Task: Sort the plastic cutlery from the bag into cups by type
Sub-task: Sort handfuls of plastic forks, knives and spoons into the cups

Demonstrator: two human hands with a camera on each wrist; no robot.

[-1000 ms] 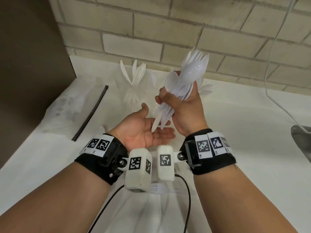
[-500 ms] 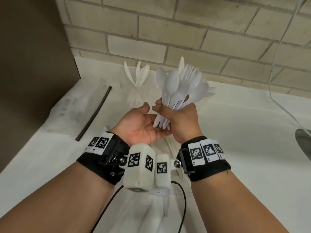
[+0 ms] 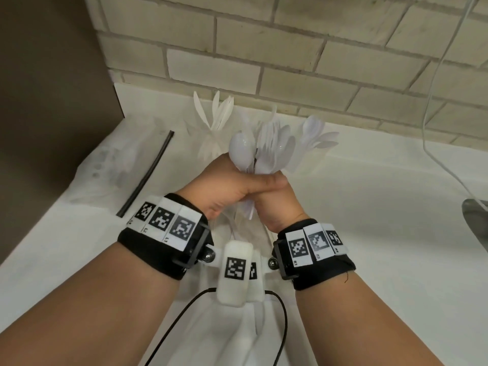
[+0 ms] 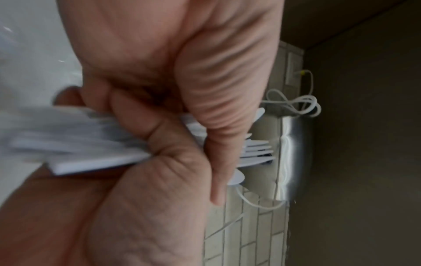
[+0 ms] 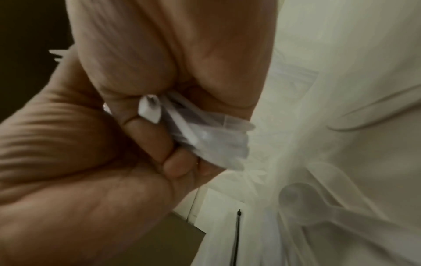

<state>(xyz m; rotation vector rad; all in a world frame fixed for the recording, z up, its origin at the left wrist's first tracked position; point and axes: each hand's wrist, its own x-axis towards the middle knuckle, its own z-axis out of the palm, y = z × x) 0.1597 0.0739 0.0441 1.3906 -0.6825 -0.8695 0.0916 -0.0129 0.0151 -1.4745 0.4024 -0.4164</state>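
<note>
A mixed bundle of white plastic spoons and forks (image 3: pixel 266 151) stands heads-up above the counter, gripped by both hands together. My left hand (image 3: pixel 227 186) wraps over it from the left, its fingers lying across my right hand (image 3: pixel 280 207), which grips the handles lower down. The blurred handles (image 4: pixel 79 147) stick out of the fists in the left wrist view, and the handle ends (image 5: pixel 193 133) show in the right wrist view. Behind stand a clear cup of knives (image 3: pixel 214 120) and, to the right, a clear cup of spoons (image 3: pixel 317 136).
The clear bag (image 3: pixel 118 167) with its black zip strip (image 3: pixel 148 178) lies flat at the left beside a dark panel (image 3: pixel 47 101). Loose cutlery, including a spoon (image 5: pixel 296 198), lies on the white counter under my wrists. A metal vessel (image 3: pixel 475 223) sits at the right edge; a white cable (image 3: pixel 433 75) hangs down the brick wall.
My left hand, open and palm-up under the handles before, has closed over the bundle and my right hand. The bundle has come lower and more upright.
</note>
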